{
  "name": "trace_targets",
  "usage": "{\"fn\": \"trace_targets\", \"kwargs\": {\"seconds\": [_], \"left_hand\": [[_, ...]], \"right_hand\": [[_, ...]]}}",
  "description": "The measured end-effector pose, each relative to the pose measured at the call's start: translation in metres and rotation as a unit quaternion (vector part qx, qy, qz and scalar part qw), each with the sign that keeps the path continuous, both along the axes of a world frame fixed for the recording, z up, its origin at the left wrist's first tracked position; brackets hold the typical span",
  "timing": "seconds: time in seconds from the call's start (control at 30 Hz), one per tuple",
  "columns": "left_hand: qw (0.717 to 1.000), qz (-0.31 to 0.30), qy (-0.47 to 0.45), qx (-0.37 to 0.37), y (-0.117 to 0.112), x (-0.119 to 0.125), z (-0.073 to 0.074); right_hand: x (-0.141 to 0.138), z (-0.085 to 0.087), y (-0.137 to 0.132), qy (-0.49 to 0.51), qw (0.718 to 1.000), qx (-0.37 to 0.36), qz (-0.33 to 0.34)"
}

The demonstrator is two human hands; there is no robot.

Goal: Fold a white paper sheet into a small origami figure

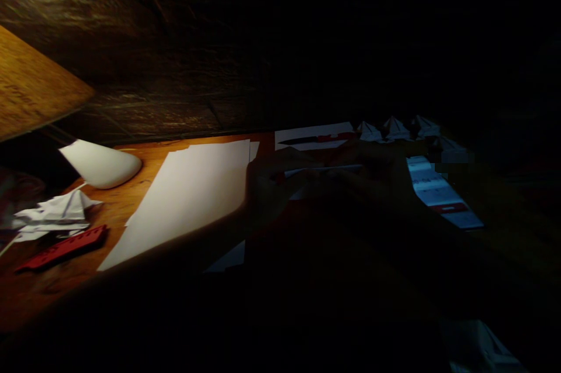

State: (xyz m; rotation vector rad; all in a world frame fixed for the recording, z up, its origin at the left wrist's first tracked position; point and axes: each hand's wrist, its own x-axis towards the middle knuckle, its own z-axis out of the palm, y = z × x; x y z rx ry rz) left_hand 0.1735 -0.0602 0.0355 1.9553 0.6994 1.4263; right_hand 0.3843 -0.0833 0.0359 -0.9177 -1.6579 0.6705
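Both my hands are in deep shadow in the middle of the view. My left hand [278, 177] pinches a small piece of white paper [324, 168], seen nearly edge-on. At its right end my right hand [370, 171] has its fingers closed on the same paper. A knife with a dark blade and red handle [335, 137] lies behind my hands on a white sheet [287, 134]. To the left of my left hand is a stack of white paper sheets [188, 197]. The finer finger positions are lost in the dark.
Several folded paper shapes [397, 129] stand at the back right, near a lit phone-like screen [438, 189]. At the left are a white lamp-like object [109, 167], folded paper [56, 215] and a red slotted object [63, 248]. A dark wall rises behind the wooden table [131, 192].
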Motion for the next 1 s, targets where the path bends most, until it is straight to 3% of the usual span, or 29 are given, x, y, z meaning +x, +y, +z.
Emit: {"fn": "trace_targets", "kwargs": {"seconds": [0.47,0.8,1.0], "left_hand": [[0.999,-0.008,-0.032,-0.016,-0.004,0.003,-0.001],[0.999,-0.022,-0.014,-0.026,-0.009,0.005,0.004],[0.998,-0.036,-0.034,-0.025,-0.009,0.005,0.005]], "right_hand": [[-0.007,0.001,-0.004,0.055,0.998,-0.032,0.018],[-0.01,0.009,-0.01,0.017,0.998,-0.044,0.035],[-0.006,0.004,-0.008,0.04,0.997,-0.06,0.036]]}}
